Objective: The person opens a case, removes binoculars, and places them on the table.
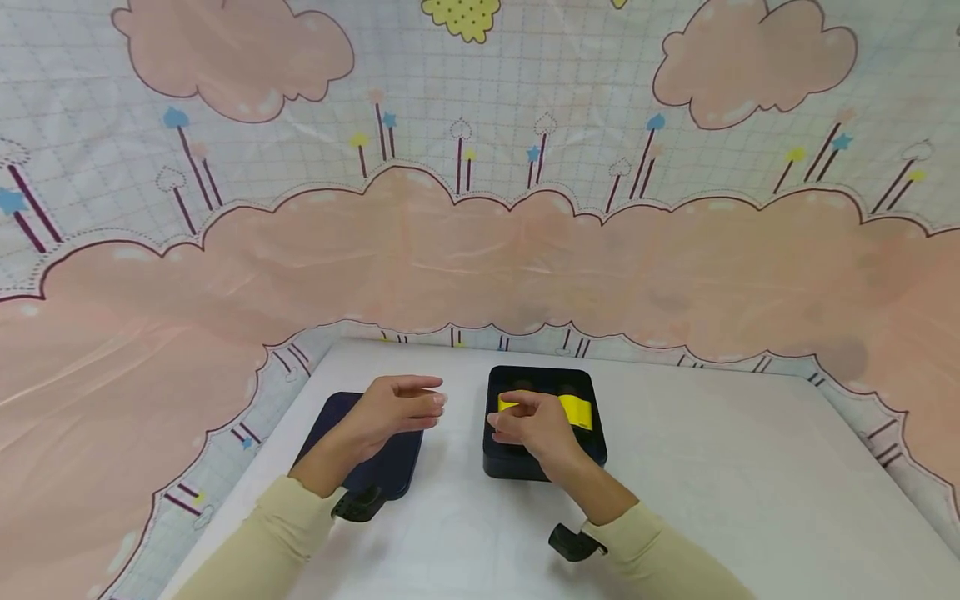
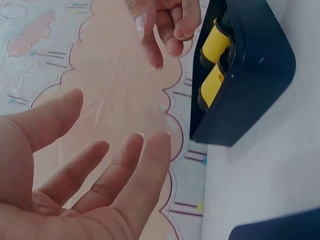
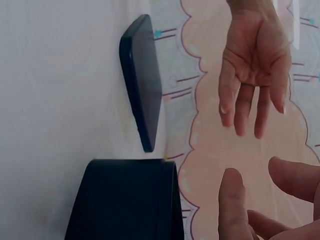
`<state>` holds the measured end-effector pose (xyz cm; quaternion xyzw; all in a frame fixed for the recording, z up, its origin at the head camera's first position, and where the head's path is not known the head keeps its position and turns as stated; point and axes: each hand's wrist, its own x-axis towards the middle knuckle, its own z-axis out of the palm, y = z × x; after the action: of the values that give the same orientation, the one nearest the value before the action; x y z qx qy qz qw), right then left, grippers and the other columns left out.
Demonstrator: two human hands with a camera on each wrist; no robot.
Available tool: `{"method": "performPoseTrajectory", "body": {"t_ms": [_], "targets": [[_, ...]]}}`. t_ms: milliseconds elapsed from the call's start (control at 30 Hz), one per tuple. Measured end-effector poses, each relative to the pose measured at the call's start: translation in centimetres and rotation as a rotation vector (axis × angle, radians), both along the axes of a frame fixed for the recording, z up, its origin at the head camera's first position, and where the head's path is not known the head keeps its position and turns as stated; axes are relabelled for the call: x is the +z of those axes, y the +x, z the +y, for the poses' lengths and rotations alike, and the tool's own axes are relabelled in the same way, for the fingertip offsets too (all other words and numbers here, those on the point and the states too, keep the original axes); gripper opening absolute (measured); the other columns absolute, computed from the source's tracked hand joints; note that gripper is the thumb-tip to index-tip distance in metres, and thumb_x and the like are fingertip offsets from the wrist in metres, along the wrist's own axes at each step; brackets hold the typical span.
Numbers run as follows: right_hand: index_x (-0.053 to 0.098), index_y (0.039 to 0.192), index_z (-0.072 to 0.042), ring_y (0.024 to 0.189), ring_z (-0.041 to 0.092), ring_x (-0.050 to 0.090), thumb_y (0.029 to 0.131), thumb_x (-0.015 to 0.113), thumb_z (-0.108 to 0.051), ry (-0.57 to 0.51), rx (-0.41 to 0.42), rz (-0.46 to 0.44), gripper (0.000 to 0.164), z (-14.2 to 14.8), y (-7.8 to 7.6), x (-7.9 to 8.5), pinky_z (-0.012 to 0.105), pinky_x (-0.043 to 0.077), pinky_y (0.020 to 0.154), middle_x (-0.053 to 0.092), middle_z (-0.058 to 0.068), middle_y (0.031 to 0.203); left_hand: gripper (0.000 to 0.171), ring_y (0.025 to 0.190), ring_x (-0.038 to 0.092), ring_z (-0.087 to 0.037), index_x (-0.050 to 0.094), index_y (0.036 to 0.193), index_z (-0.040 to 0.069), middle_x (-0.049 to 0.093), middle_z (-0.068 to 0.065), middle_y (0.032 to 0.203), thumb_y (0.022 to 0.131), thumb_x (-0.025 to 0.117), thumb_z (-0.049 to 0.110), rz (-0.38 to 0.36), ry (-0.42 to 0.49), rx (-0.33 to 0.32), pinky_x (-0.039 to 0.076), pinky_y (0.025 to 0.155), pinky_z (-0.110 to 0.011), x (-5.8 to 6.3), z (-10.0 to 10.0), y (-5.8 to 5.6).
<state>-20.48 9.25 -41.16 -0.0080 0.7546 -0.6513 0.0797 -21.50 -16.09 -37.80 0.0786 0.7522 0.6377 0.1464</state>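
An open dark navy box [image 1: 517, 472] stands on the table with two yellow-and-black objects [image 1: 576, 412] inside. The left wrist view shows these yellow pieces [image 2: 215, 44] as rounded bands with black ends; their exact kind is unclear. To the left lies a flat dark blue lid [image 1: 392, 468]. My left hand [image 1: 396, 412] hovers above the lid, fingers extended, holding nothing. Over the box, partly hiding its contents, hangs my right hand [image 1: 542, 427], fingers loosely bent and empty. In the right wrist view both the lid [image 3: 142, 85] and the box wall [image 3: 125, 200] appear clear of the hands.
The white table [image 1: 720, 475] extends to the right of the box. Behind it hangs a patterned cloth [image 1: 540, 258] with pink clouds. A small black device [image 1: 360, 504] is strapped at the left wrist, and another black device [image 1: 576, 543] at the right.
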Motion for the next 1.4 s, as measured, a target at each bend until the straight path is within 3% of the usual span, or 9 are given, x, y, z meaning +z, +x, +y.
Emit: {"method": "performPoseTrajectory", "body": {"t_ms": [400, 700, 900, 1133, 1400], "targets": [[0.061, 0.141, 0.001, 0.096, 0.027, 0.078, 0.092, 0.077, -0.005, 0.002, -0.052, -0.020, 0.052, 2.5, -0.4, -0.6, 0.037, 0.064, 0.085, 0.068, 0.014, 0.105, 0.053, 0.114, 0.073, -0.027, 0.054, 0.148, -0.002, 0.064, -0.027, 0.141, 0.100, 0.070, 0.015, -0.021, 0.024, -0.021, 0.059, 0.101, -0.044, -0.9, 2.4, -0.9], [0.061, 0.140, 0.004, 0.093, 0.023, 0.074, 0.092, 0.077, -0.003, 0.035, -0.025, 0.012, 0.051, 4.4, -0.5, -0.1, 0.034, 0.065, 0.085, 0.068, 0.015, 0.105, 0.054, 0.112, 0.073, -0.025, 0.054, 0.148, 0.000, 0.065, -0.027, 0.138, 0.100, 0.071, 0.016, -0.048, 0.022, -0.019, 0.060, 0.099, -0.043, -1.7, 3.7, -1.6], [0.064, 0.138, 0.000, 0.086, 0.018, 0.067, 0.091, 0.080, -0.011, 0.161, -0.027, 0.027, 0.051, 5.3, -0.7, -0.1, 0.034, 0.064, 0.087, 0.070, 0.012, 0.105, 0.053, 0.111, 0.073, -0.024, 0.055, 0.148, 0.000, 0.067, -0.024, 0.135, 0.100, 0.071, 0.014, -0.063, 0.021, -0.017, 0.060, 0.099, -0.044, -1.8, 4.6, -1.7], [0.063, 0.140, -0.004, 0.098, 0.022, 0.067, 0.091, 0.081, -0.017, 0.292, -0.022, 0.039, 0.054, 6.2, -1.1, 0.0, 0.037, 0.062, 0.092, 0.073, 0.011, 0.113, 0.053, 0.126, 0.066, -0.042, 0.055, 0.148, 0.003, 0.067, -0.022, 0.136, 0.099, 0.072, 0.016, -0.076, -0.007, 0.009, 0.060, 0.100, -0.044, -2.0, 5.7, -2.1], [0.062, 0.141, -0.005, 0.110, 0.028, 0.067, 0.089, 0.083, -0.019, 0.453, 0.012, 0.131, 0.058, 7.1, -1.5, 0.0, 0.043, 0.062, 0.094, 0.071, 0.016, 0.126, 0.056, 0.118, 0.071, -0.033, 0.054, 0.149, 0.005, 0.066, -0.021, 0.136, 0.097, 0.074, 0.013, -0.088, -0.026, 0.072, 0.058, 0.102, -0.042, -2.7, 6.5, -2.6]]}}
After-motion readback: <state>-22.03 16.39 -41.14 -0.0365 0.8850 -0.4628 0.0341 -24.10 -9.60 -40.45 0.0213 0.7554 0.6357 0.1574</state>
